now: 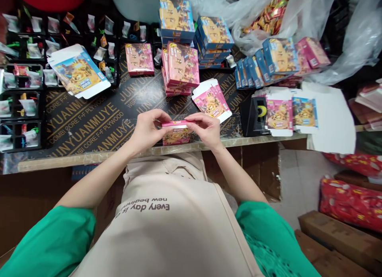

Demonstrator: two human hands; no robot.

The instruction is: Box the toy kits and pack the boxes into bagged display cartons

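Note:
A pink printed box (176, 138) stands upright near the table's front edge, between my two hands. My left hand (150, 129) grips its left end, thumb and fingers at the top flap. On the right end, my right hand (205, 127) pinches the same top edge, where a white strip of the flap shows. Just beyond my right hand lie flattened pink cartons (211, 100). A stack of closed pink boxes (182, 66) rises behind the held box, and a single pink box (139, 59) lies left of that stack.
Black trays (20, 135) with small wrapped packets fill the left side. Blue flat cartons (80, 72) lie by them. Blue boxes (215, 32) are stacked at the back. A tape dispenser (253, 116) stands at right beside more cartons (279, 114). A plastic bag (313, 18) holds small packets.

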